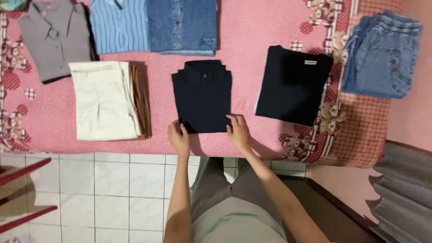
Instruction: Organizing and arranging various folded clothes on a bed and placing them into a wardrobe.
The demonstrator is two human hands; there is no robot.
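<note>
A folded dark navy collared shirt [202,94] lies in the middle of a pink patterned bedspread [265,31]. My left hand [178,137] rests at the shirt's near left corner, fingers on its edge. My right hand [237,132] touches the near right corner, fingers spread on the fabric. Neither hand grips the shirt; both press flat at its near edge.
Folded clothes surround it: cream trousers on an orange-brown garment [105,101] at left, a grey shirt [54,38], a light blue striped top [119,27], a denim shirt [182,24], a black top [292,85] and blue jeans [382,54] at right. White tiled floor [103,193] lies below.
</note>
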